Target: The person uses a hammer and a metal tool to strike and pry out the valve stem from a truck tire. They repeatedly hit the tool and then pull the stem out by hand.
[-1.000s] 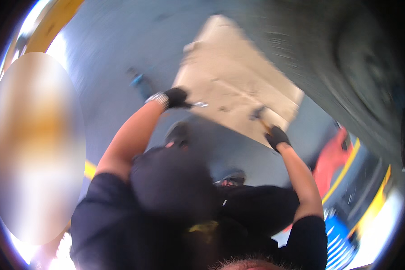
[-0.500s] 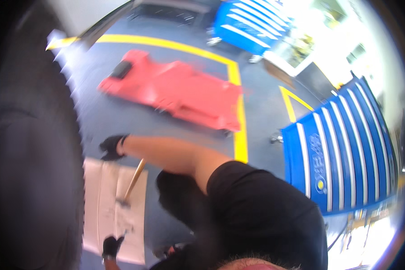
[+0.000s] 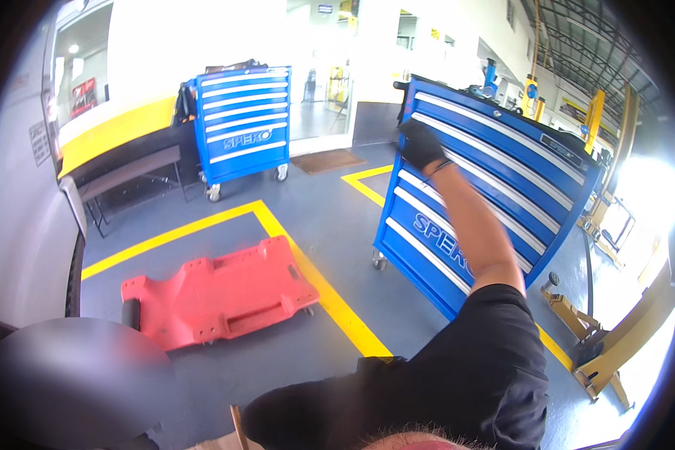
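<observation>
A: Where is the tall blue metal tool cabinet with long pale drawer pulls (image 3: 517, 195)?
B: On the grey floor (image 3: 345, 232), standing on casters, in front of the person and to the right.
A: And the hands?
B: The right hand (image 3: 421, 144), in a black glove, is at the cabinet's left edge, below its upper left corner. I can't make out whether it grips a pull or only rests there. I can't make out the left hand, so I can't say how it is held.
A: What lies around?
B: Left of the cabinet, a low red moulded-plastic board (image 3: 225, 289) lies with its right end beside a painted yellow line (image 3: 345, 319). Beyond it stands a smaller blue metal drawer cabinet (image 3: 244, 112).
A: Anything nearer the person?
B: A slim pale wooden handle (image 3: 238, 427), by the person's dark-clothed leg.
</observation>
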A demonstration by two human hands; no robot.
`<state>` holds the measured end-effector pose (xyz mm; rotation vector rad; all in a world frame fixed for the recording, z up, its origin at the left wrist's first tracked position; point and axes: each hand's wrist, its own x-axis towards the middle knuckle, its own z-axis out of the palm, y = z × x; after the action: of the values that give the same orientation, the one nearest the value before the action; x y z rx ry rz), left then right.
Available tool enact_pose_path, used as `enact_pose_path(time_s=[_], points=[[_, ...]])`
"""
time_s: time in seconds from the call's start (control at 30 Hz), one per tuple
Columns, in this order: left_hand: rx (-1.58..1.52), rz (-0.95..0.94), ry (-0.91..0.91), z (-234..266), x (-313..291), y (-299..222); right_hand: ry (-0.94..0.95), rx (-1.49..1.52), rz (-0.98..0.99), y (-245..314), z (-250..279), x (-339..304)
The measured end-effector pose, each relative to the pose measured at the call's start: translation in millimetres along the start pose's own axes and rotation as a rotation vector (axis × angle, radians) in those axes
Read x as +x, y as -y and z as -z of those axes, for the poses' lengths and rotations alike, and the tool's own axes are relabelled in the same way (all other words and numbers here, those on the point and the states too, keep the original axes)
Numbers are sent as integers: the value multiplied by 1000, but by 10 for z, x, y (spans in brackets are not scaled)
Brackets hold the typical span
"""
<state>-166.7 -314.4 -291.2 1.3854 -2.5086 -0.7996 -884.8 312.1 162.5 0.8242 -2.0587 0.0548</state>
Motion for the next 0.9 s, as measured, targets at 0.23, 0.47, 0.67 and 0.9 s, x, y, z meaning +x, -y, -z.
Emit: enact_pose_path(time_s=[0.23,0.47,0.67,0.9], points=[[-129,-154,-302,1272,757,-1127,-346,-831,-678,-2826,2968,-134],[-46,-33,-281,1266,298,-1383,36,-690,-1065,-2613,3112,-620],[119,276,-24,540,-853,-887,-28,-663,-1061,-2791,2574,-693],[31,513,124,-1472,-2865,425,-107,-1073,-572,-4444,2464,-806]])
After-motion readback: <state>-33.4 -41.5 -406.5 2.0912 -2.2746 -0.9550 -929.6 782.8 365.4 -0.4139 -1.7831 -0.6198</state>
